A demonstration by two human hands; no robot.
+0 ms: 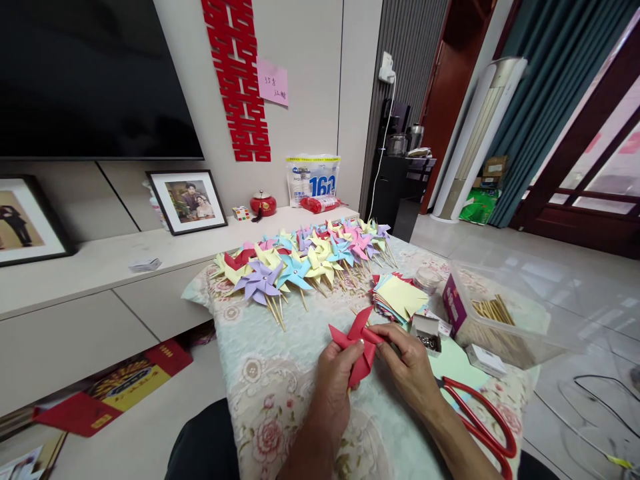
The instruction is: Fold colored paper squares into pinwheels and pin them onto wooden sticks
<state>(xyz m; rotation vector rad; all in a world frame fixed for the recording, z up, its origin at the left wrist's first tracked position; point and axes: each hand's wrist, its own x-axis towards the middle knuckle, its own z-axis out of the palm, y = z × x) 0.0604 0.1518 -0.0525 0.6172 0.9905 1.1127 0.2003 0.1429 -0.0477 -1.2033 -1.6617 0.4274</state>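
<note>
A red paper pinwheel (pixel 369 350) is between my hands, low over the flowered tablecloth. My left hand (pixel 334 373) is closed on it, the thumb pressed near its centre, where a small pale pin head shows. My right hand (pixel 407 357) pinches the blade on the right side. Below my left hand a bit of wooden stick shows; the rest of it is hidden. Beside my right hand stand a small open box of metal pins (pixel 427 337) and, nearer me, red-handled scissors (pixel 483 417). A stack of cut paper squares (pixel 399 297) lies just beyond.
Many finished pinwheels (pixel 295 272) on sticks lie along the table's far side. To the right are a clear plastic bin (pixel 520 327) of wooden sticks, a small white box (pixel 486 361) and a round clear container (pixel 428 280). The flowered tablecloth (pixel 280 413) covers the table.
</note>
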